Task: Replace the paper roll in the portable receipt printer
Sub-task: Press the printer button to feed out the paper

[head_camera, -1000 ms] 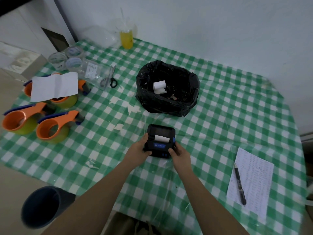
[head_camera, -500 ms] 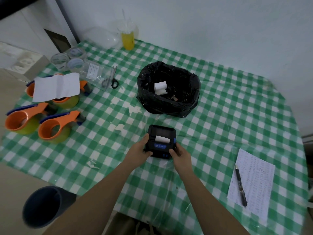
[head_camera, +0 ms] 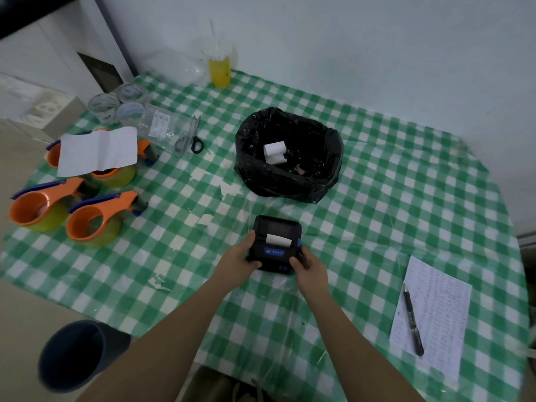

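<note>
Packing workspace: tape dispensers (head_camera: 92, 219) on a checked tablecloth (head_camera: 406, 184).

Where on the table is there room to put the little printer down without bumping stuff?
Bare cloth lies between the black bag and the lined sheet, right of the printer. More lies below the orange tape dispensers, left of the left hand. The far left corner is crowded with tape rolls and scissors.

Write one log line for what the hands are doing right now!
left hand: grips printer left side | right hand: grips right side | paper strip: showing at slot | printer: on table
</note>
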`<state>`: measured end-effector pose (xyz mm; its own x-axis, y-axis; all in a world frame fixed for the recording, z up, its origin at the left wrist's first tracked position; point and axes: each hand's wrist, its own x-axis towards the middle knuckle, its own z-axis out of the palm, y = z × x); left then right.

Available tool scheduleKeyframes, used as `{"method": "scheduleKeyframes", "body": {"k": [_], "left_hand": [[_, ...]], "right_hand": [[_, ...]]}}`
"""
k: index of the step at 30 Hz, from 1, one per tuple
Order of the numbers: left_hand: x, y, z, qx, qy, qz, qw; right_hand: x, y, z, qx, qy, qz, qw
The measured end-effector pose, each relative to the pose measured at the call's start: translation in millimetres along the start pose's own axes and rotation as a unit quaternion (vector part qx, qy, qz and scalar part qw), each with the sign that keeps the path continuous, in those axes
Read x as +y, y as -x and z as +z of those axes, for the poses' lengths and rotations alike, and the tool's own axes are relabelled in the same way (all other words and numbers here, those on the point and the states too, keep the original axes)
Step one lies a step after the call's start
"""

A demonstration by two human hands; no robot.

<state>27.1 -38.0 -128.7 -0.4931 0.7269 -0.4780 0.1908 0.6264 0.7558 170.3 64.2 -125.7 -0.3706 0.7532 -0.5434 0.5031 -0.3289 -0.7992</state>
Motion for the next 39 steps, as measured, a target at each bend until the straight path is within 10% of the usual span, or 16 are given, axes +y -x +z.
{"method": "scheduleKeyframes", "body": {"k": [39], "left_hand": [[3.0, 2.6, 1.1, 0.003, 0.035, 0.013, 0.999]], "right_hand": [[-2.2, 2.1, -0.2, -0.003, -0.024, 0.004, 1.0]]}}
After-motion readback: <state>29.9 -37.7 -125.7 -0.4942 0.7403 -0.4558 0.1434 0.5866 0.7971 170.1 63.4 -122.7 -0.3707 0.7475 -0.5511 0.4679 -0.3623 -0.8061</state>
